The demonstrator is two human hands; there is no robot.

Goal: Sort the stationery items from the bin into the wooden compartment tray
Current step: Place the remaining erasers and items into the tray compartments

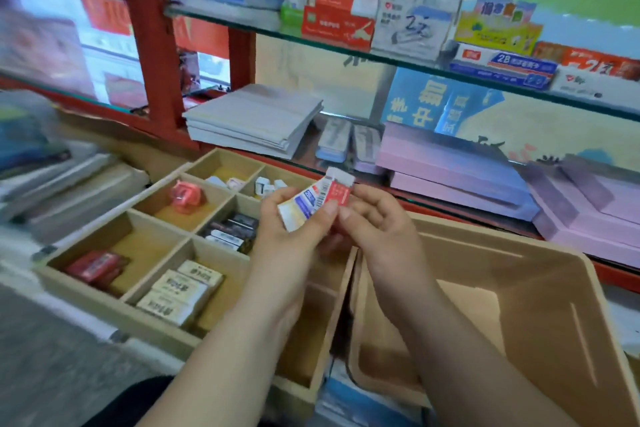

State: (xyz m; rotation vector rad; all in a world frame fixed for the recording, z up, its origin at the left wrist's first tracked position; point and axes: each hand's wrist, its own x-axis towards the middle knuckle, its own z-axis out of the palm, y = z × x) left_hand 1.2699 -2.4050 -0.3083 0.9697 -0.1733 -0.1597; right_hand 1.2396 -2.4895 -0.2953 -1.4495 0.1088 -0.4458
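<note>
Both hands meet near the centre of the view, above the place where the tray and the bin stand side by side. The left hand (294,236) grips a blue-and-white eraser (300,206); its thumb presses on the wrapper and the other fingers are curled behind it. The right hand (377,218) pinches the lower end of a red-and-white eraser (338,188) between thumb and forefinger, and its other fingers are loosely bent. The two erasers touch and fan out toward 12 o'clock.

The wooden compartment tray (86,300) lies at 8 o'clock from the hands. Its compartments hold:
- Red erasers (95,267) are in the near left compartment.
- Cream erasers (183,291) are in the one just to the right of it.
- Black erasers (233,230) are directly at 9 o'clock from the left hand.
- A pink sharpener (183,198) is at 10 o'clock.
- Small white pieces (266,185) are in a far compartment; they are too blurred to name.

The bin (554,322) stands at 4 o'clock from the hands, touching the right side of the tray.

At 11 o'clock, behind the tray, there is a stack of grey notebooks (252,118). At 2 o'clock lie pink boxes (450,177).
</note>
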